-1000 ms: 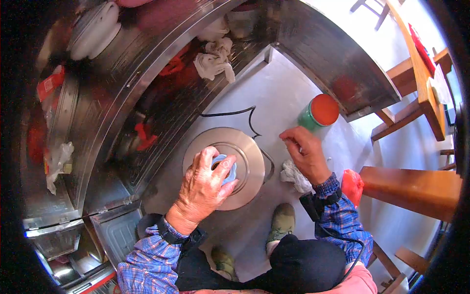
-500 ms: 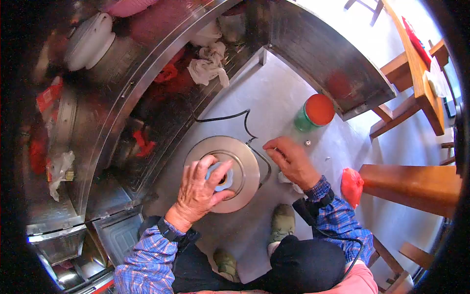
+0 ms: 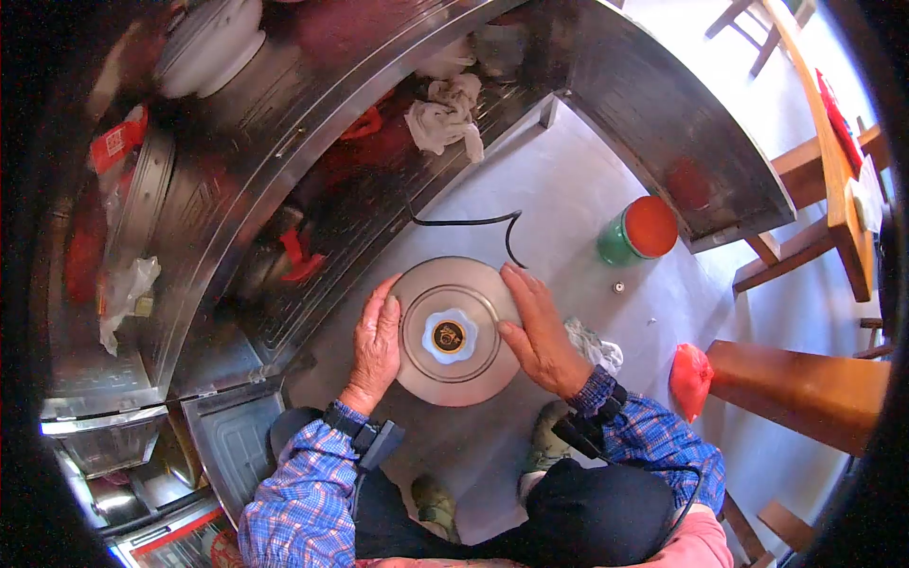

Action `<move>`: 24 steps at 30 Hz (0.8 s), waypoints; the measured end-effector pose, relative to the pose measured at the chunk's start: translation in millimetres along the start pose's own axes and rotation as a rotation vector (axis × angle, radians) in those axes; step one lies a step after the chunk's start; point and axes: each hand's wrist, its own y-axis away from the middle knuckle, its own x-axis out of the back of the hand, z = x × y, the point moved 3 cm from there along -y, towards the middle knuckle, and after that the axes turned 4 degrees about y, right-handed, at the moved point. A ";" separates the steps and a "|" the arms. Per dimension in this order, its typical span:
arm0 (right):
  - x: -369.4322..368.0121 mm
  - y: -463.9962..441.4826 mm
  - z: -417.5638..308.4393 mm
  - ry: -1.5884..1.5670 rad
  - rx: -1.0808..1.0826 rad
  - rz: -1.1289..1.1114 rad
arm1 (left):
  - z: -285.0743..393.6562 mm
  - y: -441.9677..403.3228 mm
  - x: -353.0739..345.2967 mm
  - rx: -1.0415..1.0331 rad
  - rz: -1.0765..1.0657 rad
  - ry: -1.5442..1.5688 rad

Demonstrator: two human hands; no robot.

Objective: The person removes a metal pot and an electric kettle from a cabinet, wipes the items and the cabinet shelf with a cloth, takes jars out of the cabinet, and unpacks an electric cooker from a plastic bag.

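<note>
Between my hands is a round, silvery metal lid with ring-shaped ridges. At its centre sits a pale blue, flower-shaped knob with a dark and gold middle. My left hand lies along the left rim, fingers pointing up and pressed to the edge. Against the right rim, my right hand has its thumb on the edge and its fingers stretched forward. Both hands clasp the lid from its sides. Whatever is under the lid is hidden. A black cord runs on the floor just beyond it.
A green container with a red top stands ahead right, near a small round metal piece. Crumpled plastic lies beside my right hand. A red bag rests by a wooden leg. Metal shelving curves along the left.
My left hand has left the knob for the left rim. My right hand has come in from the right onto the right rim. The view has shifted slightly.
</note>
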 end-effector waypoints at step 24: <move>-9.6 -30.6 -66.4 0.326 0.477 -0.237 | -23.1 -95.9 77.9 -0.428 0.283 -0.405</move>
